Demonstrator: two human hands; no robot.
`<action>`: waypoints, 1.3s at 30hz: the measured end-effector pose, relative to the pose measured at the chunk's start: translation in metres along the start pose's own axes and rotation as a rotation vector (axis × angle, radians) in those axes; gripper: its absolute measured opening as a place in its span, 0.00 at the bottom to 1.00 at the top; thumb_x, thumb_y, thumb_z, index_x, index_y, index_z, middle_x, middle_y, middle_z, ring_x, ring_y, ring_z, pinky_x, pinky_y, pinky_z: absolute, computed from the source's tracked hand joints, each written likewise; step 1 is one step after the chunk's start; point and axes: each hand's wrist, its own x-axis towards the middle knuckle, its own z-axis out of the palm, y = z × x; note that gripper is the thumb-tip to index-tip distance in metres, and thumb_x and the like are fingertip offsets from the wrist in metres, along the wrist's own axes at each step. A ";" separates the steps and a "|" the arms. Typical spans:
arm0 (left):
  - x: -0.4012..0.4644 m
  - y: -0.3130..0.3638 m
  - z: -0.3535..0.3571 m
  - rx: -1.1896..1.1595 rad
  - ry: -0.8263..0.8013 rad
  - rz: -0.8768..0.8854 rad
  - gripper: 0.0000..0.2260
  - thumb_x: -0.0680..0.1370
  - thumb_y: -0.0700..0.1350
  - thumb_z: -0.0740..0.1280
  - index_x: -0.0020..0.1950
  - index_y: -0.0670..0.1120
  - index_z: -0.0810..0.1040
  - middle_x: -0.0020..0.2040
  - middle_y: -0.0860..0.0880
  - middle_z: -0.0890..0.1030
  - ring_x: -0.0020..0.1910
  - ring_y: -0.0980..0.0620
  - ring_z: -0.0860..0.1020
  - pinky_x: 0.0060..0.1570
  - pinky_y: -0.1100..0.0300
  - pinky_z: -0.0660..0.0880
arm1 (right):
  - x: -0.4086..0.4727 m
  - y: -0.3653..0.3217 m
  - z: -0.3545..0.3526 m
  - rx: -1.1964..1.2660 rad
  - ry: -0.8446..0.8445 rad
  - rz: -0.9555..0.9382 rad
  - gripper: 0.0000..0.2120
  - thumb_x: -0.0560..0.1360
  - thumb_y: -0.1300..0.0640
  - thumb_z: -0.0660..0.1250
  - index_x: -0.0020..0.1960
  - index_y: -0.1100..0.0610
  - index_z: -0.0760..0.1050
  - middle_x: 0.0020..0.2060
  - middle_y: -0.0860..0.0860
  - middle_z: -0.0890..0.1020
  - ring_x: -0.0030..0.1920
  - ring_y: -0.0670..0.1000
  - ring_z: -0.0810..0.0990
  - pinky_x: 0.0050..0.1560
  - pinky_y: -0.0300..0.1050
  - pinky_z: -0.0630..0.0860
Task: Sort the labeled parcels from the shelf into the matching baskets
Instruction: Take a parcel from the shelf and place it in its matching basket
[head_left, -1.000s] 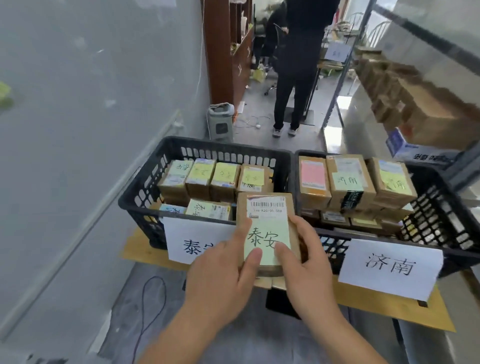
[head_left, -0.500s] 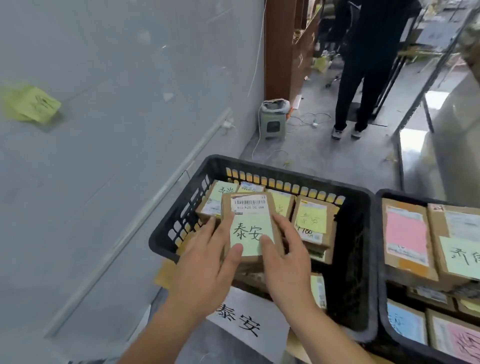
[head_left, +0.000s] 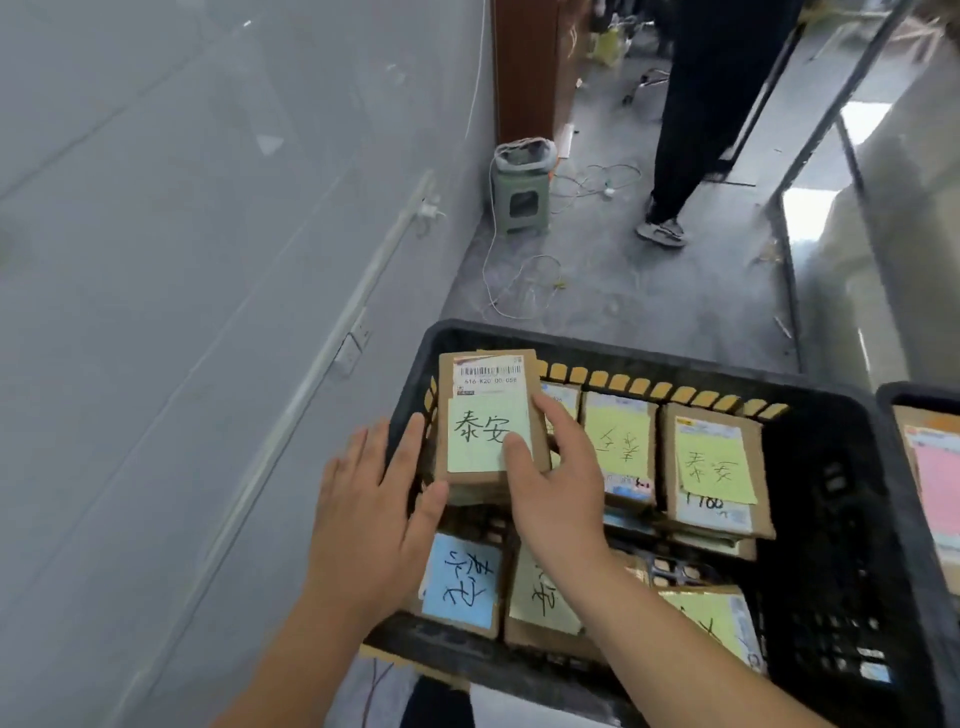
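Head view, everything placed against the black basket (head_left: 649, 358). Inside its far-left corner: the parcel (head_left: 488, 415), a brown carton with a barcode sticker at its far end and a pale green note marked 泰安. Lying flat on top of cartons already stacked there, long axis running away from the wearer, roughly parallel to the basket's left wall. Beside it toward the basket's middle: two more cartons with yellow notes (head_left: 618, 441) and (head_left: 714, 467). Along the basket's near wall: a carton with a blue note (head_left: 462, 579) and others with pale green and yellow notes.

Right hand (head_left: 556, 483) over the basket's left half, thumb pressing down on the near right corner of the green note, fingers curved along the parcel's right long edge: grasping the parcel, though lightly. Left hand (head_left: 374, 499) at the basket's left rim, fingers extended and loose, thumb tip touching or almost touching the parcel's near left corner; released, gripping nothing.

Judged from this: placement all but finished, label matching the others in the basket. Parcel directly ahead of both hands, right hand the only one with a hold, so the coming move likely just a letting go and a straight pull-back along the carton's long axis. Some risk of the carton sliding off its stack if nudged sideways.

Beyond the basket's far wall: grey floor, loose white cable (head_left: 519, 286), a small green stool (head_left: 522, 187), a standing person's dark legs (head_left: 691, 119). Off the basket's right side: the edge of a second basket (head_left: 893, 395) with a pink-noted carton.
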 end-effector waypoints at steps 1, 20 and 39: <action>0.005 -0.009 0.002 -0.014 -0.025 0.022 0.32 0.79 0.70 0.36 0.81 0.60 0.41 0.83 0.50 0.51 0.81 0.49 0.47 0.79 0.42 0.50 | 0.003 -0.002 0.009 -0.025 0.034 -0.003 0.22 0.81 0.52 0.66 0.71 0.35 0.71 0.63 0.30 0.72 0.65 0.30 0.69 0.67 0.40 0.72; 0.011 -0.034 0.000 -0.007 -0.155 0.220 0.37 0.76 0.73 0.32 0.79 0.55 0.30 0.80 0.46 0.31 0.79 0.47 0.32 0.78 0.46 0.36 | -0.016 -0.015 0.047 -0.477 0.046 0.021 0.27 0.83 0.39 0.57 0.80 0.39 0.57 0.76 0.38 0.64 0.75 0.36 0.60 0.77 0.50 0.64; -0.237 0.195 0.034 0.094 -0.317 1.055 0.29 0.75 0.71 0.33 0.76 0.68 0.31 0.83 0.53 0.41 0.81 0.49 0.43 0.79 0.45 0.46 | -0.419 0.034 -0.227 -0.783 0.611 0.399 0.32 0.82 0.33 0.51 0.82 0.38 0.46 0.83 0.43 0.47 0.82 0.49 0.43 0.82 0.55 0.45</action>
